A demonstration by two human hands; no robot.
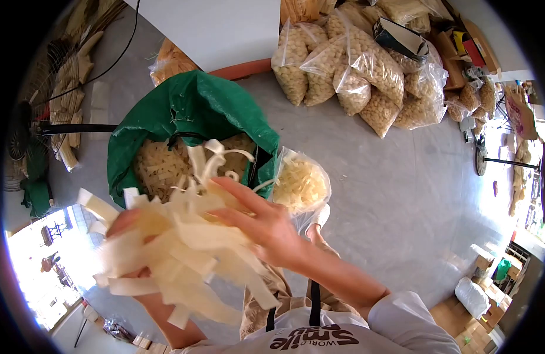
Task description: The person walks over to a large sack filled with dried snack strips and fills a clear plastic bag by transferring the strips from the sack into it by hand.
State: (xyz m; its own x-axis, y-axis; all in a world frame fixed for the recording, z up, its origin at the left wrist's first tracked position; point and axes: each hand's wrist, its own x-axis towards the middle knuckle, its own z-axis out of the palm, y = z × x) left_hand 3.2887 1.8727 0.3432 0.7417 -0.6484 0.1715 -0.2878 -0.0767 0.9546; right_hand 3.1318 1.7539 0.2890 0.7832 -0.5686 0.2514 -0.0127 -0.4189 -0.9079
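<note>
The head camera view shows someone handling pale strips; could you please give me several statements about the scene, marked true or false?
1. The left hand and right hand have a bundle of pale strips between them. True.
2. The green sack is tied shut. False: its mouth is open, and pale pieces show inside.
3. The small clear bag beside the sack contains pale pieces. True.
4. The larger filled clear bags hang from a rail. False: they are piled on the floor.
5. The shirt bears dark printed lettering. True.
</note>
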